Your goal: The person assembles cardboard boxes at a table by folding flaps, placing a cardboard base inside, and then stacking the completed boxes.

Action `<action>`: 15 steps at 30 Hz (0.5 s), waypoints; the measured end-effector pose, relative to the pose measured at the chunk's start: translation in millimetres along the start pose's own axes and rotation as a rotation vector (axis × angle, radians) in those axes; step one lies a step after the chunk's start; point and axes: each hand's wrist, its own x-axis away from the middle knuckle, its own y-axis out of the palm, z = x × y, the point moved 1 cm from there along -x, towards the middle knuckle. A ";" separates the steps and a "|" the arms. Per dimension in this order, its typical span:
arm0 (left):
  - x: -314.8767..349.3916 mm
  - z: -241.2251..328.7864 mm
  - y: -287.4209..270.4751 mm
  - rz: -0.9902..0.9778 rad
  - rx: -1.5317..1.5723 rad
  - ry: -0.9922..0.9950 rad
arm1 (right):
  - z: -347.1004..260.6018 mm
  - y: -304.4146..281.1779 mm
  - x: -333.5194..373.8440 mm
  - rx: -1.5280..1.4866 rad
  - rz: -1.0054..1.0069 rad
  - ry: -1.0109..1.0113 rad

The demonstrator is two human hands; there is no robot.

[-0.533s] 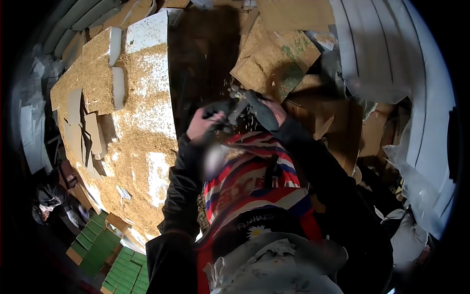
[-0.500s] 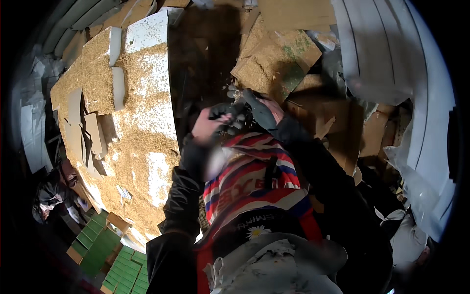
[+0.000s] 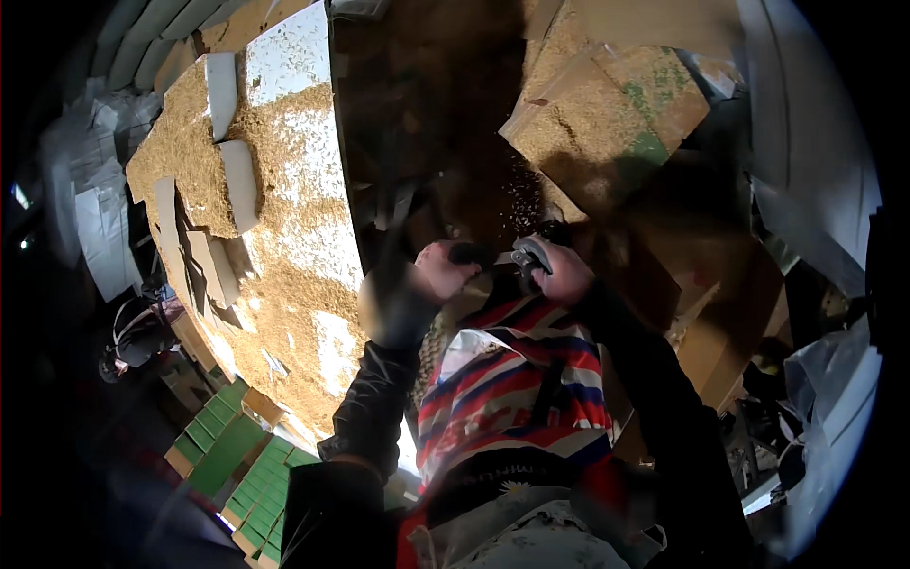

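Note:
My left hand, in a dark glove that leaves part of the hand bare, is closed in front of my lap, its fingers curled inward. Facing it, my right hand is closed too, thumb against the fingers. A small pale, metallic-looking piece shows at the right fingertips, pointing toward the left hand; its kind cannot be made out. Pale flakes scatter in the air just beyond the right hand. Below both hands lies a red, white and blue striped cloth over my lap.
To the left stands a white-topped table strewn with golden grain-like bits and cardboard pieces. A cardboard sheet with similar bits lies ahead right. Green boxes are stacked lower left. Cardboard boxes stand at right.
My hands have moved apart from each other and come a little lower and nearer my lap. Flakes now scatter beyond the right hand. The view has shifted, moving the surroundings rightward.

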 end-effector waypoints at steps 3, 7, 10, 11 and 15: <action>-20.5 -13.1 10.0 0.079 0.063 -0.156 | 6.5 4.6 -2.8 -0.330 0.057 -0.020; -43.7 -26.3 -3.1 0.047 0.083 0.117 | 16.7 5.3 -38.6 -0.318 -0.006 0.121; -61.6 -51.6 -15.8 -0.100 1.286 -0.226 | 52.9 39.8 -108.5 -0.413 0.432 0.178; -57.9 -40.7 -21.8 0.170 1.052 -0.153 | 56.4 37.2 -142.1 -0.369 0.428 0.181; -40.1 -102.0 24.6 0.499 0.671 -0.201 | 45.8 52.8 -302.2 -0.194 0.327 0.015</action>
